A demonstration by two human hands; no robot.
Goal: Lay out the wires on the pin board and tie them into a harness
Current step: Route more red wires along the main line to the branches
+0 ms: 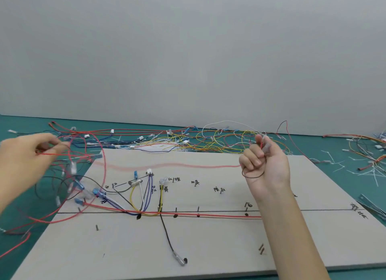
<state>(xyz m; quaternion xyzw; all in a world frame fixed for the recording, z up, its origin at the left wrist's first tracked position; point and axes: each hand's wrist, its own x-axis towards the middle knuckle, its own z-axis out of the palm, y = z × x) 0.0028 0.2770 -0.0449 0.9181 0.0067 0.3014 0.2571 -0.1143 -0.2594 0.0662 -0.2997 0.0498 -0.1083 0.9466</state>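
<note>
A grey pin board [208, 244] lies on the teal mat, with pins and handwritten labels. Routed on it are a long red wire [208, 214] along the drawn line, plus yellow, blue, white and black wires [146, 196] near the left centre. My left hand [27, 158] is raised over the board's left edge and pinches a red wire [167, 165], which stretches blurred across the board to my right hand [265, 162]. My right hand is curled around the red wire's end and a small dark wire loop.
A tangle of loose red, yellow, blue and white wires [188, 141] lies behind the board along the wall. More wires and white cable ties [355, 165] are scattered at the right. Blue terminals [98, 193] hang at the board's left edge.
</note>
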